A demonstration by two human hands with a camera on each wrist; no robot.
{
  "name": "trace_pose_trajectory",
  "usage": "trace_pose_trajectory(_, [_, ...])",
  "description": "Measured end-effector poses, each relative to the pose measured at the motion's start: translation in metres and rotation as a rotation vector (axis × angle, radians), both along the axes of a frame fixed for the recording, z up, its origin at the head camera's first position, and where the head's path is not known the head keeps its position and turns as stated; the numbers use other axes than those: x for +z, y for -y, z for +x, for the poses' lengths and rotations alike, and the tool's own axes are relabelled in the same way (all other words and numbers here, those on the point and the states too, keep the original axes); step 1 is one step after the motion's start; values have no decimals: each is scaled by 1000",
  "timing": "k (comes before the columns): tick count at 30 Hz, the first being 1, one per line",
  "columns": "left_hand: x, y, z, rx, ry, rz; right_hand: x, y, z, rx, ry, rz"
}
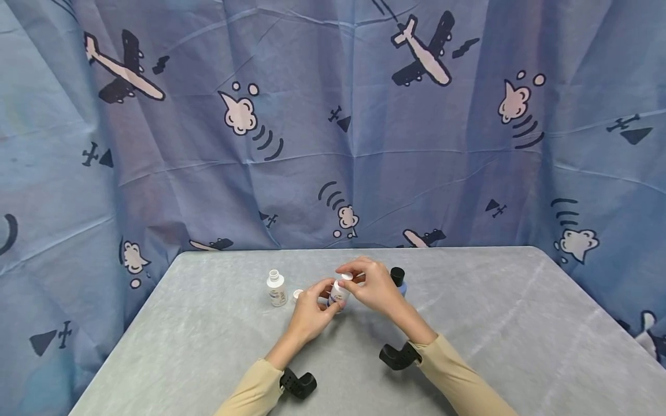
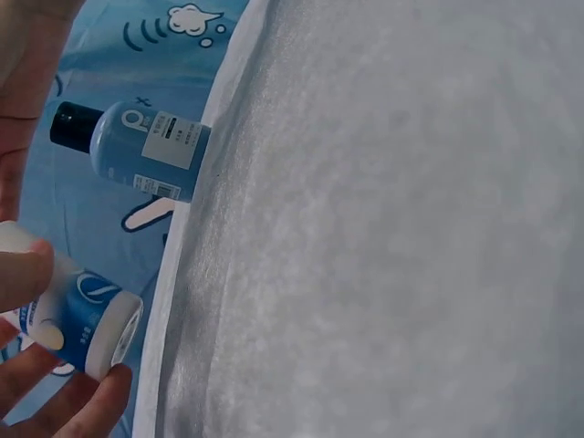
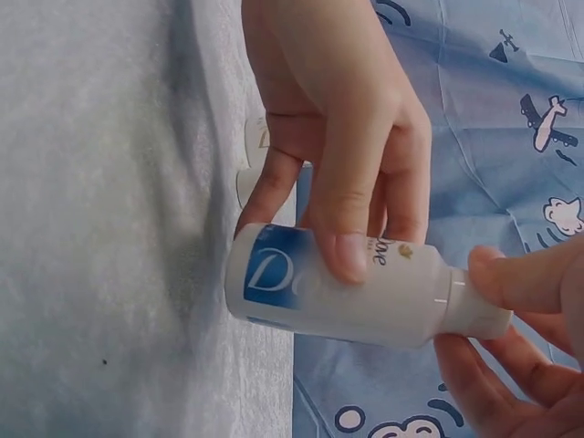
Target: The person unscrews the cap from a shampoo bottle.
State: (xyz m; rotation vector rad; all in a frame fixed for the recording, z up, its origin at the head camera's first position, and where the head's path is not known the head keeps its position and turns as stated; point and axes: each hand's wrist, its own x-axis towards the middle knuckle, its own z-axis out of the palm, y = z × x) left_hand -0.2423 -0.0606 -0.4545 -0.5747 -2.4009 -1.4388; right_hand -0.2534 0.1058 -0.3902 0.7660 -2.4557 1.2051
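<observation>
"What takes up the most room?"

"A blue curtain printed with planes and clouds, then the grey desk in front of it."

"And the arms?"

"Both come in from the near side in tan sleeves, converging over the desk's middle. The left hand curls round a bottle's body, thumb on one side and fingers on the other. The right hand reaches across from above, thumb and fingers pinched together on that bottle's cap."

"Which bottles are there?"

"The blue bottle with a black lid stands beyond the right hand. It has a pale printed panel and a barcode sticker; the small print cannot be read. The held bottle is white and blue, tilted between the two hands. A big white 'D' shows on its blue patch, and 'ove' beside a gold mark near the shoulder."

"Anything smaller?"

"A white bottle stands left of the left hand, neck uncovered, its lettering too tiny to read. Between them lies a loose white lid."
</observation>
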Motion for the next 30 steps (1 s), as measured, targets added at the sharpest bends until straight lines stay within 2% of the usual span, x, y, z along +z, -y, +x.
trace_pose_trajectory(9, [0,2,-2,-109,44,-9,1,-6,-2,74,32,29])
trace_pose_trajectory(16, [1,3,-1,-123,35,2,4,-9,-2,178,52,42])
trace_pose_trajectory(19, [0,2,-2,-85,23,24,3,-10,-1,199,42,45])
trace_pose_trajectory(22, [0,1,-1,-19,-4,33,3,-9,-1,177,33,34])
trace_pose_trajectory(26, [2,-1,-1,82,-39,15,2,-5,0,64,54,15])
trace_pose_trajectory(30, [5,-3,0,148,-54,9,1,-3,0,-56,67,12])
